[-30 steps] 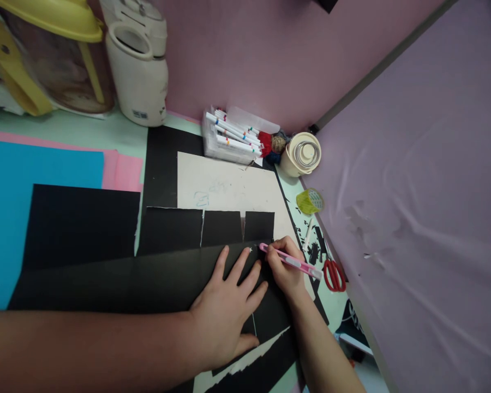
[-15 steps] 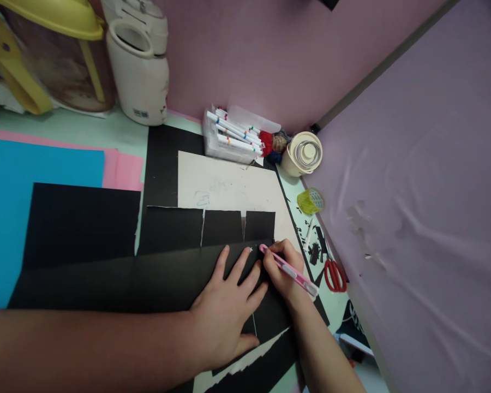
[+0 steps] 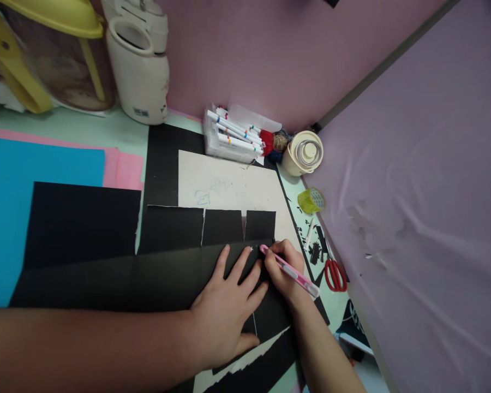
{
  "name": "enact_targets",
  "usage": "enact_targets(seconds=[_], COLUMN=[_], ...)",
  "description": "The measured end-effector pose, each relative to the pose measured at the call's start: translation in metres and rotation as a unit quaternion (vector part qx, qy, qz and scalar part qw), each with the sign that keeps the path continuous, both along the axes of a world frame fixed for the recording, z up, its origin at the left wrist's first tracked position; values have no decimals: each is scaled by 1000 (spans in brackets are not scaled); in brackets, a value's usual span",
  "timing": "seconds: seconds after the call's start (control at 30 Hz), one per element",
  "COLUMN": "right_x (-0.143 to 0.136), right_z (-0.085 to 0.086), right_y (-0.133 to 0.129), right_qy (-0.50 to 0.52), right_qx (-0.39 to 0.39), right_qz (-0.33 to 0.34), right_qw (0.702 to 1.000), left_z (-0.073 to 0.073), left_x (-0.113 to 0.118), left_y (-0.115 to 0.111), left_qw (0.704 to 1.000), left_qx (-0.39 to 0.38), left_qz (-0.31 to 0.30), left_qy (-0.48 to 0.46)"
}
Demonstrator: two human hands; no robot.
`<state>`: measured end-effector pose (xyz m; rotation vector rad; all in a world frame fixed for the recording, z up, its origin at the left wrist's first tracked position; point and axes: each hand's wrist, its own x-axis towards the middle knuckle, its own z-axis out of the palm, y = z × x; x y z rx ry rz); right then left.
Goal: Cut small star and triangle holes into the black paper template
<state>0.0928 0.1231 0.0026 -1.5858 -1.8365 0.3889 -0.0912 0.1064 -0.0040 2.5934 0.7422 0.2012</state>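
Observation:
Black paper [image 3: 163,278] with slits along its upper edge lies across the table. My left hand [image 3: 229,305] is spread flat on it, fingers apart, just left of a small white mark [image 3: 251,249]. In my right hand [image 3: 285,270] is a pink cutter-like pen tool [image 3: 291,271], its tip at the paper near the right end of the fold. Three black flaps, one of them the middle flap [image 3: 222,225], stand beyond the fold over a white sheet [image 3: 229,183].
Behind are a box of markers [image 3: 233,139], a white bottle [image 3: 141,76] and a cream pot [image 3: 305,154]. Yellow tape [image 3: 311,201], black scraps [image 3: 315,252] and red scissors [image 3: 335,274] lie right. Blue paper [image 3: 4,218] is at left.

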Motion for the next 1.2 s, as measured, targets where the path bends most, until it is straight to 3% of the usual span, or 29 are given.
enact_targets(seconds=[1.0, 1.1, 1.2], right_x=[5, 5, 10], right_z=[-2, -4, -5], right_y=[-2, -1, 1], right_qy=[49, 90, 157], right_qx=[-28, -9, 13], right_qz=[18, -13, -98], right_qw=[998, 996, 983], left_z=[-1, -2, -6], left_x=[-2, -1, 0], left_y=[1, 1, -1], left_qw=[1000, 1000, 999], left_qx=[13, 19, 30], left_qz=[0, 3, 11], left_qy=[-5, -10, -10])
